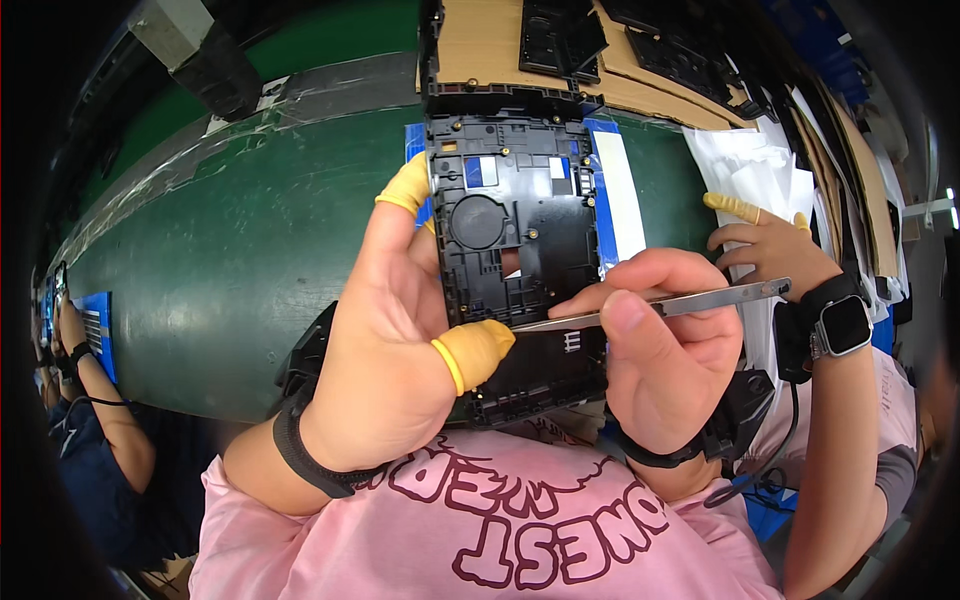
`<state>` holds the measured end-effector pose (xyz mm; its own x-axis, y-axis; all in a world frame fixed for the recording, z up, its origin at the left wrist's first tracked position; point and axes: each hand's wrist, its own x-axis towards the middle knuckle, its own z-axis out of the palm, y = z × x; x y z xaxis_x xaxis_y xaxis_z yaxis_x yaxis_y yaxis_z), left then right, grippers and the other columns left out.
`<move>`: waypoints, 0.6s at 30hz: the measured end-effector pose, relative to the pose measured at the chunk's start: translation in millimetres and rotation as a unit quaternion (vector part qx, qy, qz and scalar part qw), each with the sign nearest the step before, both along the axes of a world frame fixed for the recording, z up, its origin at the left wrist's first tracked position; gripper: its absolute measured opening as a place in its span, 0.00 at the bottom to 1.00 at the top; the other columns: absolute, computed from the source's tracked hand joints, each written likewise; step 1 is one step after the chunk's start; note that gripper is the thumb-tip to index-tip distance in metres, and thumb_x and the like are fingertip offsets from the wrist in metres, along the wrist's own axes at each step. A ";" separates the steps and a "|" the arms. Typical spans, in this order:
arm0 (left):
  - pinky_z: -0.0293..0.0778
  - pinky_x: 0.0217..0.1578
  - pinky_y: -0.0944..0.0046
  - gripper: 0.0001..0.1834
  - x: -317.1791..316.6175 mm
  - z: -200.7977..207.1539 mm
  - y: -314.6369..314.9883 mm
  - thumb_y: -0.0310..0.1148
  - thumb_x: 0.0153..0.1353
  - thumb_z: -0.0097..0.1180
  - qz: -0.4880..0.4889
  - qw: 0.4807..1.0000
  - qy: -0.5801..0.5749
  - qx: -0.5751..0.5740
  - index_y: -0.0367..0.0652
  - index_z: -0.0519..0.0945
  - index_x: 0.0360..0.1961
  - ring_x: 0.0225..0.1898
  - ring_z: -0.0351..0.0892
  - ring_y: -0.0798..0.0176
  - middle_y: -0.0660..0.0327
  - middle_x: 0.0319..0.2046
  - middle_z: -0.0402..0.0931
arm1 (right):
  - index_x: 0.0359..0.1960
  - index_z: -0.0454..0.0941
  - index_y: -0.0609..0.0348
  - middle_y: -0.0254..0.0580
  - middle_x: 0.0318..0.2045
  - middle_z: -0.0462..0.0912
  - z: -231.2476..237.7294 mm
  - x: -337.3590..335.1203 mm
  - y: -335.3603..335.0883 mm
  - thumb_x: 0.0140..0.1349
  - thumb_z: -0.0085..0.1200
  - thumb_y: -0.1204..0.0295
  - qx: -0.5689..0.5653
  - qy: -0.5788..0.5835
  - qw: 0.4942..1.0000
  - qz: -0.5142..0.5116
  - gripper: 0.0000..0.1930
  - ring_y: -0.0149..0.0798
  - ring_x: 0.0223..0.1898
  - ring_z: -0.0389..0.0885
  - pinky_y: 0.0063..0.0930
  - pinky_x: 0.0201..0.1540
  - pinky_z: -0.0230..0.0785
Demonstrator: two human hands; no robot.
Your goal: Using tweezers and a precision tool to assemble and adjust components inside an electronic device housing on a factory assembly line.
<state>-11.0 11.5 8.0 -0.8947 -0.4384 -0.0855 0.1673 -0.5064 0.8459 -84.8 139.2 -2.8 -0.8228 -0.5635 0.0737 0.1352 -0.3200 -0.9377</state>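
My left hand (385, 330) grips the left edge of a black plastic housing (560, 230), with yellow finger cots on its thumb and a fingertip. Ribs, a round recess, brass-coloured inserts and several cut-outs cover the housing's inner face. Metal tweezers (690, 302) are pinched between the thumb and fingers of my right hand (675, 350). Their tip meets the left thumb's finger cot (475, 352) over the lower part of the housing. Whether anything small sits at the tip, I cannot make out.
Beneath the housing lies a blue and white pad (620, 195) on the green work mat (240, 240). More black plastic parts (565, 40) rest on cardboard (480, 50) at the back. At right, a co-worker's hand (765, 240) touches white sheets (750, 170); another person's arm (110, 410) shows far left.
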 end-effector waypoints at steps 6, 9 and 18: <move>0.65 0.50 0.63 0.47 9.9 -3.4 -19.7 0.15 0.34 0.51 0.040 0.999 -0.022 -0.026 0.41 0.48 0.61 0.48 0.66 0.60 0.55 0.49 0.64 | 0.36 0.70 0.69 0.48 0.26 0.78 -26.5 -30.2 12.9 0.53 0.50 0.81 -0.109 -0.023 0.991 -0.077 0.09 0.23 0.20 0.67 0.14 0.25 0.59; 0.64 0.49 0.61 0.45 9.9 -7.0 -30.4 0.21 0.40 0.55 0.069 0.996 0.007 -0.049 0.41 0.47 0.61 0.47 0.68 0.60 0.53 0.48 0.65 | 0.34 0.72 0.69 0.43 0.23 0.78 -50.4 -45.1 21.1 0.52 0.51 0.82 0.022 -0.037 0.995 -0.085 0.07 0.21 0.18 0.65 0.11 0.21 0.54; 0.64 0.50 0.62 0.21 7.6 -19.7 -42.7 0.37 0.64 0.36 0.049 0.992 0.067 0.091 0.41 0.61 0.56 0.49 0.67 0.62 0.59 0.51 0.66 | 0.36 0.72 0.70 0.41 0.23 0.78 -62.3 -28.0 50.1 0.51 0.51 0.83 0.066 -0.019 0.994 -0.088 0.09 0.22 0.21 0.72 0.10 0.21 0.56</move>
